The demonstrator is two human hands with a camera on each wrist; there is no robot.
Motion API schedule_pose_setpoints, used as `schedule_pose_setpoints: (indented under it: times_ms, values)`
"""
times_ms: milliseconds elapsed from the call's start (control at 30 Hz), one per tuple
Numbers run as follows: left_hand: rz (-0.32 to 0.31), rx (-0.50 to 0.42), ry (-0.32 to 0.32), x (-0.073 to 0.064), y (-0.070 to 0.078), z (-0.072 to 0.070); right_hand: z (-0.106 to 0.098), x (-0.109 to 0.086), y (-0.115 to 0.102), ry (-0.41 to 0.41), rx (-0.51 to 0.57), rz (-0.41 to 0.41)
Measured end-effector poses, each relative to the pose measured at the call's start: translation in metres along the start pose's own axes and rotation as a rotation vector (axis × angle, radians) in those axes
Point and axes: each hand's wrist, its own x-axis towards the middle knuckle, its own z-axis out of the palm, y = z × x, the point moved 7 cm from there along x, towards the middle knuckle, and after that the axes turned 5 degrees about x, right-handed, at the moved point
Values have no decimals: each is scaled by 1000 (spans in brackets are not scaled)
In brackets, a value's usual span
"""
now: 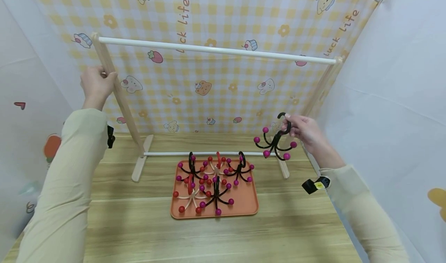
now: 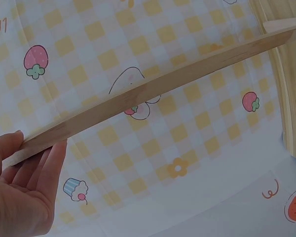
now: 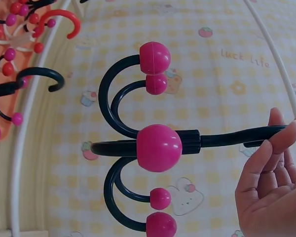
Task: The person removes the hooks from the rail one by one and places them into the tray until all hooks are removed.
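My left hand (image 1: 96, 84) grips the upper part of the rack's left wooden post (image 1: 122, 104). In the left wrist view its thumb and fingers (image 2: 48, 165) lie on opposite sides of that post. Between thumb and fingers, my right hand (image 1: 306, 133) pinches the hook of a black claw hanger (image 1: 276, 140) with pink balls on its curved arms. The hanger is in the air near the right post, below the white top rail (image 1: 216, 50). In the right wrist view, the right hand (image 3: 274, 185) holds the hook's end, with the ball-tipped arms (image 3: 118, 98) pointing away from it.
An orange tray (image 1: 245, 207) on the wooden table (image 1: 146, 224) holds several similar hangers, some black with pink balls (image 1: 216, 195), some cream with red hooks and balls (image 1: 192, 195). A white lower rail (image 1: 167, 153) runs behind it. A checked cloth (image 1: 216, 23) hangs behind the rack.
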Motion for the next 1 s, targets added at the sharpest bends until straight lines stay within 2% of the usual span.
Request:
schedule_pose_setpoints:
  times_ms: [233,367,767,1000]
  values:
    - [4,3,6,0,0,0,5,-4,28,-17,-50,61]
    - [3,3,5,0,0,0,9,-7,42,-33,-121,71]
    - [-11,10,-7,1,-1,0,22,-18,75,-78,-219,90]
    - [-3,9,-6,3,-2,1,30,-22,99,-123,-216,127]
